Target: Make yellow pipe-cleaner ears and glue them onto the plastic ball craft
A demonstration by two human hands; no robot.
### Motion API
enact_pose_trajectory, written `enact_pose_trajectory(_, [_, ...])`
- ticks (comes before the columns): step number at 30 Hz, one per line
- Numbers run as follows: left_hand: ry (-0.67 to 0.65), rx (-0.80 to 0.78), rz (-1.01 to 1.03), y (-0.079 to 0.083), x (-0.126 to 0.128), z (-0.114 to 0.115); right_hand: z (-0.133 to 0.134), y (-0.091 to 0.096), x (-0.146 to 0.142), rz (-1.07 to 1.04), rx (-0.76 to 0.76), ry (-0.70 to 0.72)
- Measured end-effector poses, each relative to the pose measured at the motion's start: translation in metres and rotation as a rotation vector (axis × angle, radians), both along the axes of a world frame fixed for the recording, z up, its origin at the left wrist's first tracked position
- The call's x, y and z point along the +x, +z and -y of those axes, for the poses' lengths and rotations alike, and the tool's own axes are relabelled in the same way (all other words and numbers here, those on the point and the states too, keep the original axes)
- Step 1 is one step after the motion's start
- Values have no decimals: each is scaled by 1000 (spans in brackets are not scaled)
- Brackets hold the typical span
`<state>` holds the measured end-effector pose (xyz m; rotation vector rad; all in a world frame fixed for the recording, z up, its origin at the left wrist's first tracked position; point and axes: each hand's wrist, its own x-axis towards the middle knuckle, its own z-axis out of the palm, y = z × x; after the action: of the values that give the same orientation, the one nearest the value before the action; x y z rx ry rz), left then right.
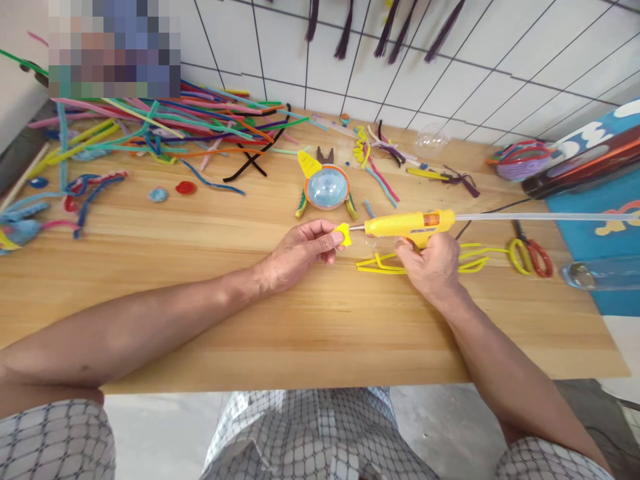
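My left hand pinches a small yellow pipe-cleaner piece over the wooden table. My right hand grips the handle of a yellow glue gun, whose metal nozzle touches the yellow piece. A long clear glue stick sticks out of the gun's back to the right. Just behind the hands sits a craft figure with a clear blue dome and yellow and orange trim. Bent yellow pipe cleaners lie under my right hand.
A heap of coloured pipe cleaners covers the far left. Scissors with yellow and red handles lie at the right, near a clear tube. Small red and blue discs lie left of centre. A white tiled wall stands behind.
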<state>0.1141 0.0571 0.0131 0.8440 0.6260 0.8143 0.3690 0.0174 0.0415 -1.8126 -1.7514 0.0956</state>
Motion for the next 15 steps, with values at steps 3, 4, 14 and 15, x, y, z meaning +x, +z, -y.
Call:
enact_pose_trajectory(3, [1,-16,5,-1,0,-1,0,1,0,3,-9,0])
enact_pose_trajectory(4, [2,-21,9,-1,0,-1,0,2,0,3,-12,0])
enact_pose_trajectory(14, [25,-38,29,1,0,-1,1,1,0,6,-7,-4])
enact_pose_trajectory(15, [26,-39,28,2,0,-1,1,1,1,9,-12,-2])
